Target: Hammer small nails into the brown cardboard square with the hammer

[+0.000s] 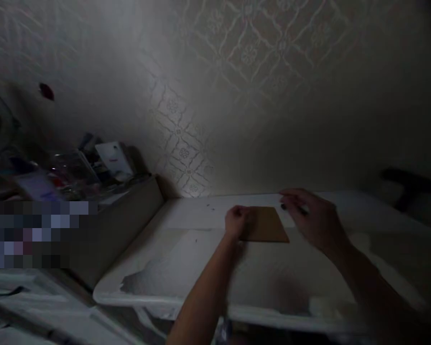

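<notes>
A flat brown board [267, 226], like a thin panel or notebook cover, is over the white tabletop. My left hand [236, 220] is closed at its left edge, its fingers overlapping the board's upper left corner. To the right of the board, my right hand [315, 218] is raised with thumb and fingers pinched together. A small dark object [283, 207] shows at those fingertips, too dim and blurred to name. The two hands are apart, with the board between them.
The white table [187, 268] has a grey worn patch and small dark specks. Left of it, a cabinet [129, 225] bears a white box [114, 159] and clutter. A patterned wall [244, 120] rises behind. At far right is a dark blurred object [409, 184].
</notes>
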